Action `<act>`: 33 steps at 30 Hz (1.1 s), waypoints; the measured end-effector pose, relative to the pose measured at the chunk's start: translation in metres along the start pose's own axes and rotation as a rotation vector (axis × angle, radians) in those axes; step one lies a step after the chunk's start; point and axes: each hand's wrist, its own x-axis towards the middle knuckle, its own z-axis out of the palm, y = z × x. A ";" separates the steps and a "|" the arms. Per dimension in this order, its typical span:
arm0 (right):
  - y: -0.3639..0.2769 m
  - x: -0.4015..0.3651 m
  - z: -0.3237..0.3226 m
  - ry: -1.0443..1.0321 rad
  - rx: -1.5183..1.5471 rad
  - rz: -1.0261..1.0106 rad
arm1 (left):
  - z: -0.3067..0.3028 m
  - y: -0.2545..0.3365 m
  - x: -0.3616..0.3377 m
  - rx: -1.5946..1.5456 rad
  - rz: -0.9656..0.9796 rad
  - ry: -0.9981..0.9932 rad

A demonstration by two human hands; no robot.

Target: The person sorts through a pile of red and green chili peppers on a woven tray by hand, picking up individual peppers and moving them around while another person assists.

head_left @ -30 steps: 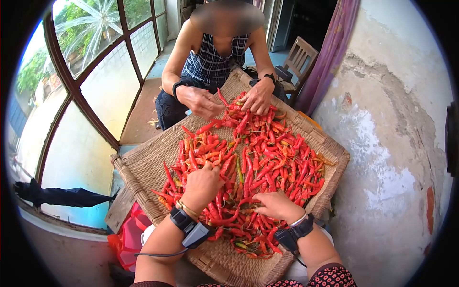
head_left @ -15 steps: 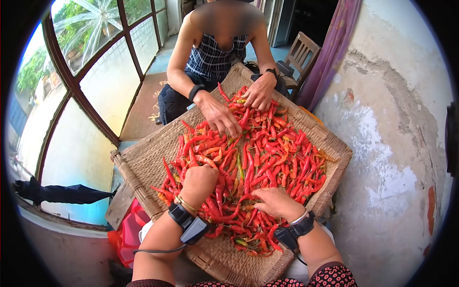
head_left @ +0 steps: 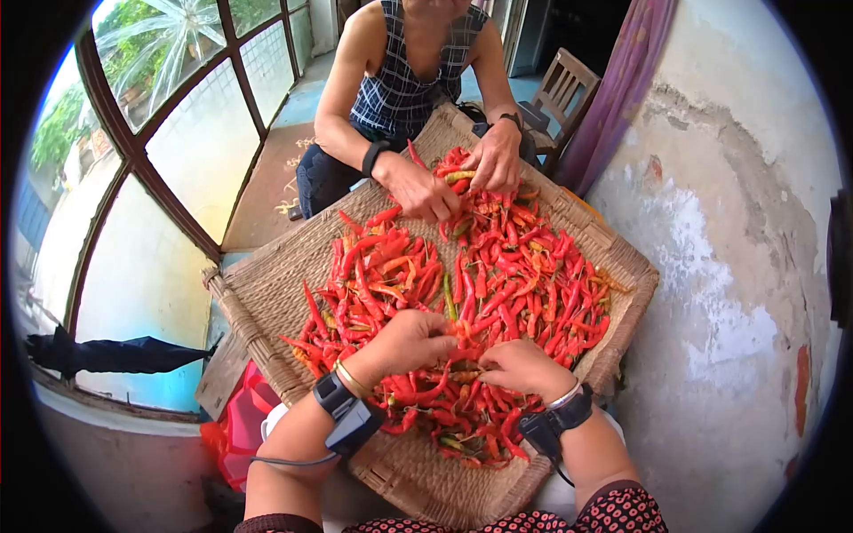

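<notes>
A shallow woven basket tray (head_left: 267,275) bears a wide heap of chili peppers (head_left: 524,302), mostly red, with a few orange and green ones. Over the near middle of the heap, my left hand (head_left: 404,345) is closed, thumb and fingers pinching what looks like an orange-red chili pepper (head_left: 463,332). My right hand (head_left: 526,368) faces it from the right with fingertips pressed together low over the peppers. What those fingertips hold, if anything, is hidden. A green chili pepper (head_left: 449,298) lies just beyond my hands.
Across the tray sits a person in a checked top, whose two hands (head_left: 426,189) (head_left: 498,160) handle peppers at the far side. A window stands left, a worn wall (head_left: 711,266) right. A folded dark umbrella (head_left: 124,355), pink bag (head_left: 249,417) and wooden chair (head_left: 564,93) are around.
My left hand has moved right and turned its fingers toward my right hand, which has shifted slightly. The other person's hands have come closer together, with a yellowish pepper now at one.
</notes>
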 end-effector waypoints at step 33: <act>-0.010 0.007 0.005 0.422 0.376 -0.085 | -0.008 0.000 0.016 0.205 0.340 0.392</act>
